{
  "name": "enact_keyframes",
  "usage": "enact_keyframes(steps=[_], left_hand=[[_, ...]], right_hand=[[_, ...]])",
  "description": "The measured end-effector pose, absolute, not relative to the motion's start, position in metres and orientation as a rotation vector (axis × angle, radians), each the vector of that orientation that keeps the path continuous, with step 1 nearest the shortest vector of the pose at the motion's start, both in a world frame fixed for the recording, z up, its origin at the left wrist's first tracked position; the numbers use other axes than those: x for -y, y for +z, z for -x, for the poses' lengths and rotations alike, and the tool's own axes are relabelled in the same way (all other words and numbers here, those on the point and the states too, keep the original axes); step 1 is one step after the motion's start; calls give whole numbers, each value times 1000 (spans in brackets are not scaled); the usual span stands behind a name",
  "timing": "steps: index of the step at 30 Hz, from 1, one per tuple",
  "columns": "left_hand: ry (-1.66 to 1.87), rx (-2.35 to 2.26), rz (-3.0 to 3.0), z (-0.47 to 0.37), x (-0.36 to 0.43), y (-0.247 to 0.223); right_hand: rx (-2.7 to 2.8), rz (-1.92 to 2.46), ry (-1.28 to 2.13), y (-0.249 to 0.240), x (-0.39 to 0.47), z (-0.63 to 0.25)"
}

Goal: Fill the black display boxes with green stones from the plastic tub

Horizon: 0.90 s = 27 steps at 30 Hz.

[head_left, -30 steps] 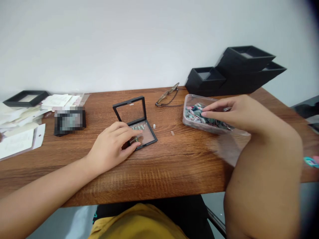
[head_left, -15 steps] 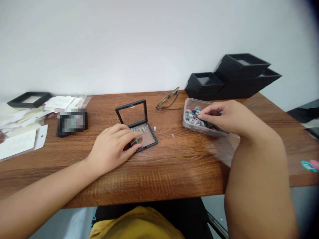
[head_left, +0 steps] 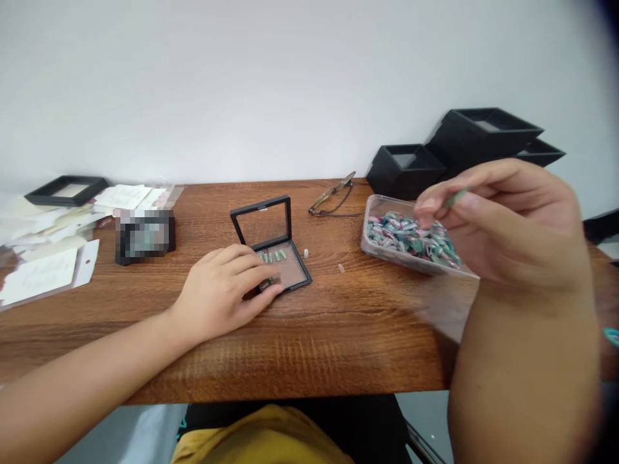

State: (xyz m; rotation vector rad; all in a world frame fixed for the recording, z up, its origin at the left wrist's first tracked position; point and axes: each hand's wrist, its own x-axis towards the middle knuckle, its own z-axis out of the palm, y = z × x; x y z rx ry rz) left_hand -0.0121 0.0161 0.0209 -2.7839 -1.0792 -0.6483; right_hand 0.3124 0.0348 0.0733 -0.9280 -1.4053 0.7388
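Observation:
An opened black-framed case [head_left: 297, 265] with clear panels lies on the desk, its lid tilted up. Several small green nail-shaped pieces [head_left: 275, 256] sit in a row inside it. My left hand [head_left: 227, 290] rests at the case's left side, thumb and fingers around a small greenish piece [head_left: 269, 281]. Raised over the right end of a clear plastic box [head_left: 370, 248], my right hand [head_left: 512, 225] pinches a small green piece [head_left: 456, 196]. Many green, pink and silver pieces [head_left: 401, 235] fill the box.
Beside the case are a white piece [head_left: 306, 254] and a clear sliver [head_left: 341, 268]. Eyeglasses [head_left: 333, 193] lie behind. Black boxes [head_left: 406, 169] are stacked at the back right. At the left are a blurred black box [head_left: 145, 238], cards [head_left: 41, 277] and a black frame [head_left: 68, 191].
My right hand has lifted out of the plastic box and moved right, now with a green piece between its fingers. My left hand stays at the case, its index finger drawn back slightly.

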Motion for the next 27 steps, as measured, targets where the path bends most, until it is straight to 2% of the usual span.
enact_keyframes(steps=[12,21,27], left_hand=[[-864,471,2855,12,-7,26],[-876,354,2876,10,-8,29],[-737,151,2997,3,-5,22]], right_hand=[[1514,361,1060,71,-37,-300],[1536,484,1161,67,-27,-289],[1766,781,923,48,-25,-257]])
